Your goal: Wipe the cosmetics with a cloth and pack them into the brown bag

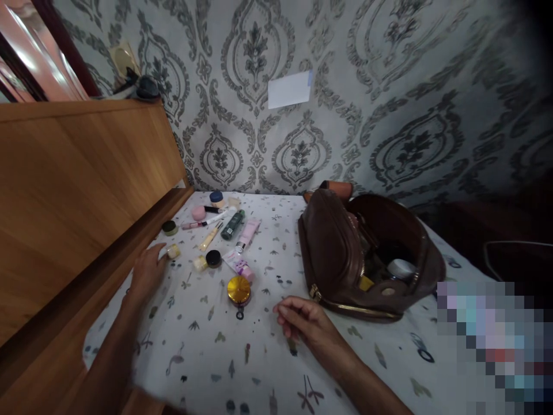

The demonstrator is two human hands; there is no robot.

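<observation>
From where I stand, the person's two hands are well apart over the bench, which is spread with a white printed cloth. The left hand reaches out at the far left, its fingertips against a small yellowish jar. The jar sits just past those fingers, on their right side; whether they're pinched on it or only touching, I can't tell.

The right hand is a good way off from that jar, nearer to us, the fingers loosely bent and parted. It's just in front of a brown bag, which gapes open with a white round item and something yellow showing inside. A gold compact lies between the hands, closer to the right one.

Just beyond the left hand there's a dark-lidded pot, near the wooden panel. To the right of the small jar I see a second yellowish jar, touching or nearly touching a black-lidded pot. Past those lie a slim cream tube, a green bottle and a pink tube, with a purple-and-white tube nearer the compact. A blue-lidded jar stands at the back, close to the patterned wall.
</observation>
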